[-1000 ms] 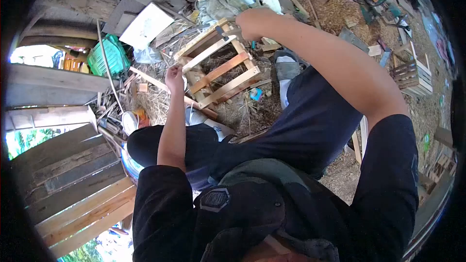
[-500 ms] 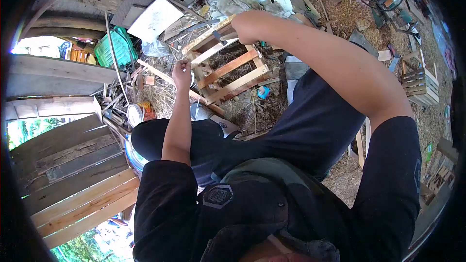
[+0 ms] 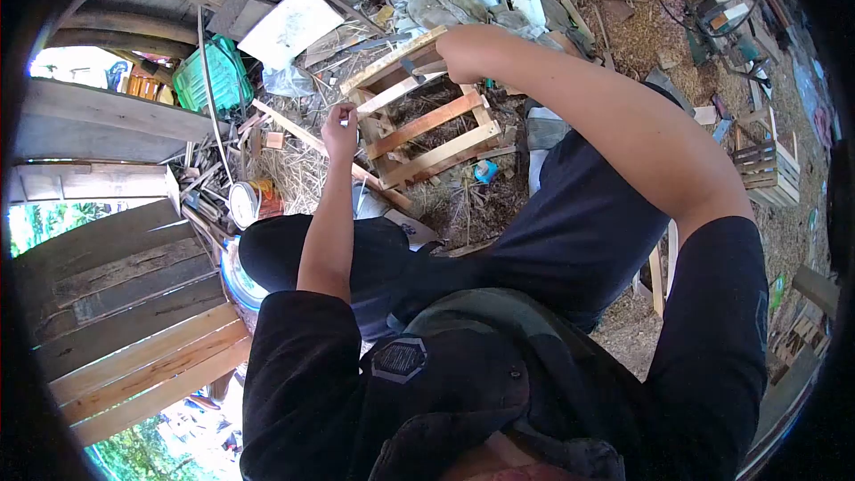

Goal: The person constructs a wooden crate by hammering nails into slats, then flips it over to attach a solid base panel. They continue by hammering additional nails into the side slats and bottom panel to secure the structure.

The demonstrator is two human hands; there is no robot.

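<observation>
A small slatted wooden crate [image 3: 430, 125] lies on the straw-strewn ground in front of me, between my legs. My right hand [image 3: 459, 52] is closed in a fist at the crate's far end, gripping a hammer [image 3: 409, 66] whose dark head hangs over the top board. At the crate's left corner is my left hand [image 3: 339, 132], its fingers curled together. Something small and pale shows at those fingertips, too small to name. A blue-capped object [image 3: 484, 171] sits on the ground just right of the crate.
A tin can [image 3: 254, 202] stands left of my knee, near scrap sticks. Behind it is a green plastic container [image 3: 212, 80]. A white board [image 3: 292, 25] leans at the back. Another slatted crate [image 3: 771, 171] stands far right, on sawdust. Stacked planks [image 3: 142, 312] fill the left.
The view has shifted slightly, so the crate appears a little further right. The hammer stays in my right hand near the top board, and my left hand remains at the crate's corner.
</observation>
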